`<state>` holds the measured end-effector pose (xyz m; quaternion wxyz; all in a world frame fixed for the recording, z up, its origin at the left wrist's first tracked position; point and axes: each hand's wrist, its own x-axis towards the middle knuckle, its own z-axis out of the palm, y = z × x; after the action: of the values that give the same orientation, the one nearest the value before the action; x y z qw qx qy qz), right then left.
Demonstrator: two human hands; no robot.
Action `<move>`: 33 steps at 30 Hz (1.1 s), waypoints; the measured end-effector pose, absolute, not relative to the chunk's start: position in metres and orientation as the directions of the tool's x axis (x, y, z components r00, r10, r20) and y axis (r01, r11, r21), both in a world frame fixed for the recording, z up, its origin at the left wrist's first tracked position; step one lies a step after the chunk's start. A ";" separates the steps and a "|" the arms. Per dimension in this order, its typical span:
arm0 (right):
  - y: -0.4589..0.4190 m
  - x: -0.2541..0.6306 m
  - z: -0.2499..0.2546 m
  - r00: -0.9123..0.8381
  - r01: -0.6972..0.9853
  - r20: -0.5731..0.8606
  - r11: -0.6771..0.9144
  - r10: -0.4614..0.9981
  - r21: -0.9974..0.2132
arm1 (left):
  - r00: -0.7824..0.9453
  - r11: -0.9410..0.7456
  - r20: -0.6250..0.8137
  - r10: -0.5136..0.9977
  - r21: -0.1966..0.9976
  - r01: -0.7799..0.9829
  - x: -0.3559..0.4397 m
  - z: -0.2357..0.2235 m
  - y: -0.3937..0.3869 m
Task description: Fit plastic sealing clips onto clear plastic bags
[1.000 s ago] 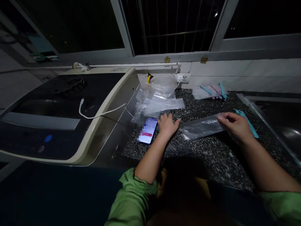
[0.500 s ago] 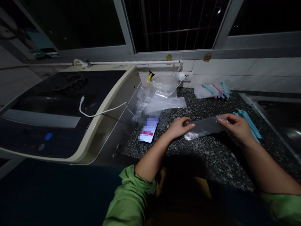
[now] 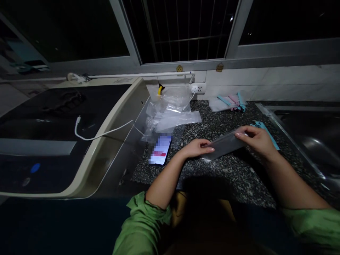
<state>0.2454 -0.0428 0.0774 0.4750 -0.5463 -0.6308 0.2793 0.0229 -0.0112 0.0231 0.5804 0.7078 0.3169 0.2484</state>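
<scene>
A clear plastic bag (image 3: 223, 144) is stretched between my two hands above the speckled counter (image 3: 202, 131). My left hand (image 3: 197, 148) pinches its lower left end between thumb and fingers. At the upper right end, my right hand (image 3: 256, 140) grips it with thumb and fingertips. Light-blue strips (image 3: 269, 134) lie on the counter just behind my right hand, which partly hides them. To the left of my left hand, a phone (image 3: 160, 150) rests with its screen lit.
Loose clear bags (image 3: 170, 113) are heaped by the wall. Another bag with blue and pink strips (image 3: 230, 102) lies at the back. A washing machine (image 3: 111, 117) with a white cable (image 3: 106, 134) stands left; a sink (image 3: 313, 141) is on the right.
The whole view has shifted, so the surroundings appear further left. The bag between my hands is now tilted more steeply, its right end higher. Both hands keep their hold.
</scene>
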 end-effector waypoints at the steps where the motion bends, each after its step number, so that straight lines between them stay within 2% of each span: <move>1: -0.044 0.243 0.079 0.019 0.426 0.297 0.261 0.955 -0.866 | 0.674 -0.117 0.004 0.739 0.986 0.122 0.025 0.022 -0.012; 5: -0.044 0.235 0.084 -0.052 0.435 0.301 0.293 0.952 -0.851 | 0.593 -0.151 0.057 0.803 0.982 0.110 0.032 0.020 -0.013; 8: -0.045 0.232 0.086 -0.056 0.454 0.313 0.303 0.948 -0.838 | 0.403 -0.328 0.245 0.882 0.932 0.152 0.032 0.025 -0.014; 11: -0.049 0.227 0.089 -0.079 0.474 0.329 0.326 0.941 -0.818 | 0.412 -0.472 0.385 0.826 0.871 0.131 0.033 0.030 -0.016; 13: -0.052 0.224 0.091 -0.095 0.479 0.343 0.345 0.935 -0.807 | 0.477 -0.459 0.359 0.802 0.881 0.110 0.035 0.031 -0.019; 16: -0.054 0.220 0.092 -0.079 0.480 0.365 0.356 0.928 -0.802 | 0.483 -0.337 0.258 0.837 0.938 0.082 0.038 0.028 -0.022; 20: -0.051 0.220 0.089 0.007 0.439 0.406 0.362 0.914 -0.822 | 0.415 -0.160 0.155 0.897 0.987 -0.023 0.036 0.027 -0.023; 23: -0.046 0.218 0.082 0.052 0.366 0.408 0.362 0.912 -0.857 | 0.283 -0.079 0.122 0.951 0.984 -0.162 0.033 0.028 -0.022; 27: -0.042 0.211 0.069 0.029 0.318 0.366 0.338 0.930 -0.886 | 0.196 -0.038 0.097 0.976 0.959 -0.282 0.033 0.030 -0.021; 33: -0.042 0.205 0.060 0.096 0.337 0.381 0.330 0.919 -0.881 | 0.234 -0.036 0.102 0.967 0.961 -0.273 0.035 0.029 -0.022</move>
<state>0.2047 -0.0420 0.0602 0.5358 -0.5110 -0.6149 0.2715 0.0345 -0.0217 0.0287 0.6030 0.5036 0.3443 0.5141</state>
